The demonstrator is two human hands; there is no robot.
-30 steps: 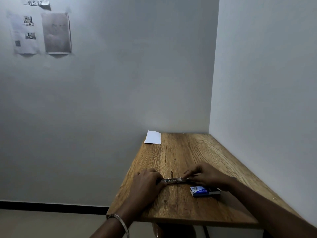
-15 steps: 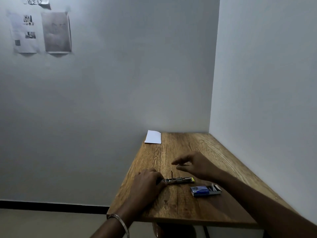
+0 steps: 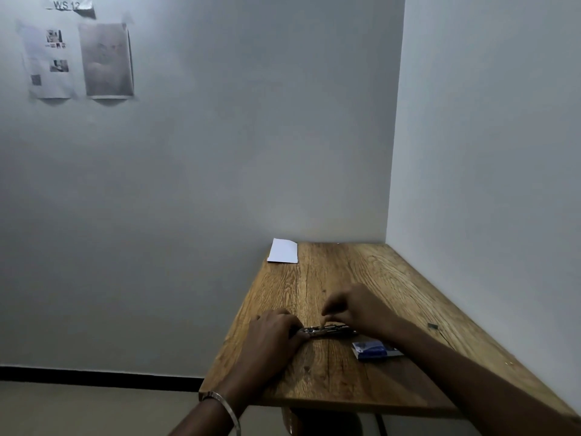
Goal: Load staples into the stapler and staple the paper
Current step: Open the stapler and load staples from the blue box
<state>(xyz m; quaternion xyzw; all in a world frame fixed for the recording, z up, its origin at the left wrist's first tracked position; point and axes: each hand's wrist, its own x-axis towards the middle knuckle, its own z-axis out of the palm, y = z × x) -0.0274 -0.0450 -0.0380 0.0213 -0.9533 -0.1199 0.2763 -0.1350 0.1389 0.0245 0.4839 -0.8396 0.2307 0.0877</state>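
- Stapler lies flat on the wooden table, near its front edge, long axis running from 9 to 3 o'clock.
- My left hand grips the stapler's 9 o'clock end, fingers curled over it; a metal bangle sits on that wrist.
- My right hand hovers over the stapler's middle, fingertips pinched together just above it; I cannot tell whether they hold staples.
- Blue staple box lies just beside the stapler, at its 5 o'clock, partly under my right forearm.
- White paper rests at the table's far left corner, at 11 o'clock from the stapler, well apart.
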